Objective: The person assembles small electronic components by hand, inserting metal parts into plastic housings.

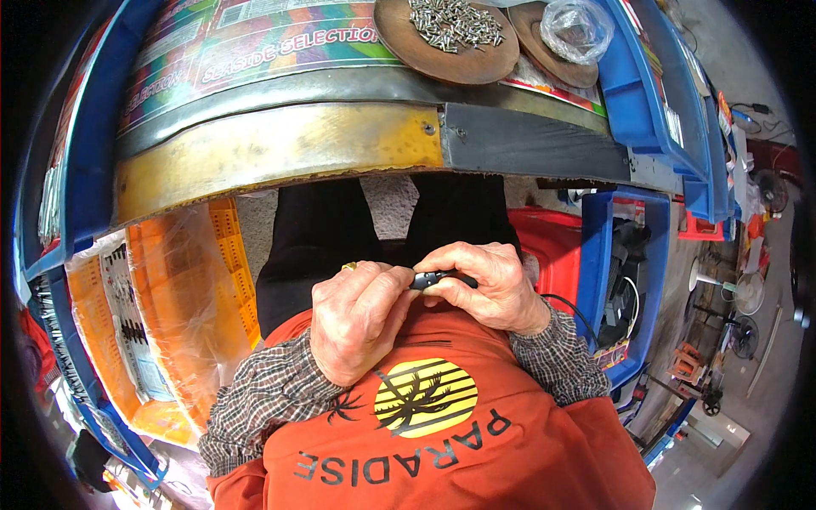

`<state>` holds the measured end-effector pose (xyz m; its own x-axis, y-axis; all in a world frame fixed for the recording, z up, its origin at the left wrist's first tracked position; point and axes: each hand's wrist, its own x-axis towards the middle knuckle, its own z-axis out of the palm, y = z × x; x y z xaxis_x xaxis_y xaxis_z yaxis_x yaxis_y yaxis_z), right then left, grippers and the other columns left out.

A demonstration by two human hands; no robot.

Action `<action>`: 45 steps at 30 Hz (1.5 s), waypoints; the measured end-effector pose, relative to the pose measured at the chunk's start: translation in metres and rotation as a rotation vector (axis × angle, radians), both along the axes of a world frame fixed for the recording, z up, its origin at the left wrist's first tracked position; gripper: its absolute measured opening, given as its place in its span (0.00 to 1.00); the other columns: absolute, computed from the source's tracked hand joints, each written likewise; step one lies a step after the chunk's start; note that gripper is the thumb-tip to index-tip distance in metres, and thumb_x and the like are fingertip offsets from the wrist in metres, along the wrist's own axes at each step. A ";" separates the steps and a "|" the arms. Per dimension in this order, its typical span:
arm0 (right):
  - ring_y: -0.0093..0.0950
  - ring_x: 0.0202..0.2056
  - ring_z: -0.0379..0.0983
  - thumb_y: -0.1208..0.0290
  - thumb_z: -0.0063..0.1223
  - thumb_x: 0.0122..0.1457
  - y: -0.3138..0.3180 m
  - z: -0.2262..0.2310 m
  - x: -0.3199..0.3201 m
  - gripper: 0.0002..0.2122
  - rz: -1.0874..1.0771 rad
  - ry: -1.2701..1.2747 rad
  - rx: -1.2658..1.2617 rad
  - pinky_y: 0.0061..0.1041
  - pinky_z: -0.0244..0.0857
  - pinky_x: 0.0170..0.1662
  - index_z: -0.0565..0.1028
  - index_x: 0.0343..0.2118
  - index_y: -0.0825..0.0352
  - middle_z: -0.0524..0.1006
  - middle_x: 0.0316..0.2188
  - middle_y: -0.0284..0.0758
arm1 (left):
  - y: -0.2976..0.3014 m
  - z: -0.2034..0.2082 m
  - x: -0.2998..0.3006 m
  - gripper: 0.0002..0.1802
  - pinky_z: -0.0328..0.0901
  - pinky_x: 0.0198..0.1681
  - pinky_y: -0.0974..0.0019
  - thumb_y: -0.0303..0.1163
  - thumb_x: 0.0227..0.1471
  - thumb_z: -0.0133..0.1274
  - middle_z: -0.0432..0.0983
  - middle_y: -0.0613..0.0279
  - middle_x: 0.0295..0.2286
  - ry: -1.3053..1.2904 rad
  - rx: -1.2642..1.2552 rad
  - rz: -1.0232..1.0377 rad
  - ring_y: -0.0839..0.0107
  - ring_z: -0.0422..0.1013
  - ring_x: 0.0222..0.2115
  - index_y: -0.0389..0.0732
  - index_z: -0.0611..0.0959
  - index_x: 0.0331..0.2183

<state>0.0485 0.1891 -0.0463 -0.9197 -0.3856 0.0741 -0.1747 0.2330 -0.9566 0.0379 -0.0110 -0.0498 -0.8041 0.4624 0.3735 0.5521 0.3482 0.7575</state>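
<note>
In front of my torso, both hands meet at a small black cylindrical piece [425, 280] with shiny spots on its side. My left hand [361, 310] pinches its left end between thumb and fingers. The thumb and forefinger of my right hand [491, 285] close on its right end, where a dark part shows between them. The fingertips cover much of the piece, so I cannot tell its exact kind. Beyond the hands, a round brown wooden dish [399, 38] on the bench holds a heap of small silvery metal parts [455, 24].
The bench edge [280, 157] crosses ahead, part yellow, part dark. A second brown dish [544, 51] carries a clear plastic bag [578, 30]. Blue bins [633, 93] stand at the right, an orange crate [191, 297] at the lower left. A blue bin [595, 238] with dark items sits lower right.
</note>
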 end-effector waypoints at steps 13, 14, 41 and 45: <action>0.21 0.27 0.78 0.79 0.56 0.57 -0.001 -0.005 0.003 0.06 -0.018 -0.086 -0.116 0.18 0.71 0.29 0.75 0.37 0.72 0.78 0.27 0.34 | -0.002 0.001 -0.007 0.15 0.66 0.24 0.66 0.19 0.35 0.63 0.75 0.59 0.23 0.005 -0.042 -0.053 0.64 0.74 0.22 0.38 0.78 0.30; 0.21 0.27 0.78 0.79 0.56 0.57 -0.002 -0.005 0.003 0.06 -0.029 -0.074 -0.114 0.18 0.71 0.29 0.75 0.37 0.72 0.78 0.27 0.34 | -0.002 0.001 -0.006 0.15 0.66 0.24 0.66 0.19 0.35 0.63 0.75 0.59 0.23 0.005 -0.043 -0.052 0.64 0.74 0.22 0.38 0.78 0.30; 0.31 0.35 0.70 0.76 0.63 0.47 0.021 0.062 -0.105 0.12 -0.384 0.718 0.606 0.28 0.66 0.36 0.78 0.37 0.68 0.75 0.31 0.35 | -0.008 0.035 -0.050 0.11 0.64 0.21 0.66 0.18 0.39 0.62 0.74 0.59 0.20 0.140 -0.028 0.138 0.65 0.70 0.18 0.37 0.80 0.30; 0.39 0.41 0.67 0.70 0.65 0.43 0.018 0.055 -0.117 0.19 -0.332 0.762 0.671 0.36 0.63 0.44 0.76 0.40 0.68 0.73 0.36 0.38 | -0.014 0.034 -0.050 0.11 0.64 0.21 0.66 0.18 0.39 0.62 0.74 0.58 0.21 0.122 -0.052 0.164 0.64 0.70 0.19 0.37 0.80 0.30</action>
